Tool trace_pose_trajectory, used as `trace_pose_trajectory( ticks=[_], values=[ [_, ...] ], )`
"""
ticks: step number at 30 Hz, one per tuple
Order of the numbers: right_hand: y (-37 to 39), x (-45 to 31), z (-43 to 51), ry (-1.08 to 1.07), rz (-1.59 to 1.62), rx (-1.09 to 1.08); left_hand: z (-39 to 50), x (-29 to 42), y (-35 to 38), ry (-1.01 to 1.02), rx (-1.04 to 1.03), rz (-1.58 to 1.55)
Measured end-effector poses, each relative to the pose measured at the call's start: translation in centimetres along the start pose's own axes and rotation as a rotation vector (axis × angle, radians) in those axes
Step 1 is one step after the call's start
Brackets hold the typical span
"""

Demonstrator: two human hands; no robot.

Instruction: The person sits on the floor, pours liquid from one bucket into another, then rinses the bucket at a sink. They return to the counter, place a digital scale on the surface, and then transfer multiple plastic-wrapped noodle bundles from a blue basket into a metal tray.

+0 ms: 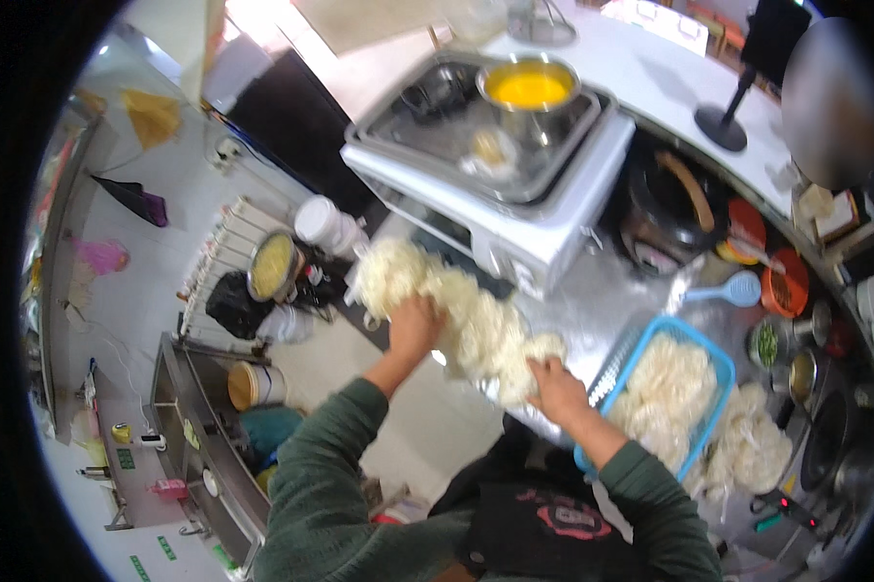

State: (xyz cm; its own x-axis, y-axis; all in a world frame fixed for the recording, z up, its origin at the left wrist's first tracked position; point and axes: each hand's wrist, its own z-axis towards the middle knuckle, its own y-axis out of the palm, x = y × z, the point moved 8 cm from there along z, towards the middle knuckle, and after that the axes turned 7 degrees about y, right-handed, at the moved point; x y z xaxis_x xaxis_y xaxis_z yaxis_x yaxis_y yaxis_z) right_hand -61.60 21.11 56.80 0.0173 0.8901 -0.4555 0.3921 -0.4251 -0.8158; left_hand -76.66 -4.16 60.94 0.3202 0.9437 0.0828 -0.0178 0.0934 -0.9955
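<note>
A long row of pale noodle bundles (pixel 478 329), which seems partly wrapped in clear plastic, stretches between my hands along the front of the steel counter (pixel 589 295). My left hand (pixel 416 326) grips it near its far left end, the fingertips sunk among the strands. At the other end, my right hand (pixel 557 388) has its fingers on the last bundle, thumb side towards the row. Just right of that hand stands a blue plastic basket (pixel 727 367) filled with more noodles (pixel 673 396). Another bagged heap of noodles (pixel 749 444) lies beyond the basket.
A white appliance (pixel 553 251) ahead carries a metal tray (pixel 437 138) with a steel pot (pixel 542 131) of yellow liquid. To the right are a dark lidded cooker (pixel 662 218), a blue slotted spoon (pixel 742 289) and orange containers (pixel 784 284). A steel sink (pixel 182 407) stands left. Someone's blurred head appears upper right.
</note>
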Motion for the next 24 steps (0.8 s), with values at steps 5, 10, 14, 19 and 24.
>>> trace_pose_trajectory(
  ticks=[5, 10, 14, 19, 24],
  values=[
    [0.2, 0.4, 0.8, 0.006, 0.149, 0.116, -1.7, 1.6, -2.0, 0.193, 0.205, -0.308],
    [-5.2, 1.5, -8.2, -0.051, 0.456, 0.422, -5.5, 8.0, -4.5, 0.356, 0.253, -0.358],
    [-6.9, 7.3, -17.8, 0.132, 0.581, 0.545, -7.1, 18.2, -4.5, 0.460, 0.095, -0.701],
    [-7.8, 14.3, -23.5, 0.378, 0.559, 0.657, -6.4, 30.8, -3.5, 0.690, -0.001, -0.875],
    [-9.4, 18.2, -25.6, 0.392, 0.488, 0.804, -6.1, 38.1, -0.6, 0.712, -0.126, -0.810]
  ],
)
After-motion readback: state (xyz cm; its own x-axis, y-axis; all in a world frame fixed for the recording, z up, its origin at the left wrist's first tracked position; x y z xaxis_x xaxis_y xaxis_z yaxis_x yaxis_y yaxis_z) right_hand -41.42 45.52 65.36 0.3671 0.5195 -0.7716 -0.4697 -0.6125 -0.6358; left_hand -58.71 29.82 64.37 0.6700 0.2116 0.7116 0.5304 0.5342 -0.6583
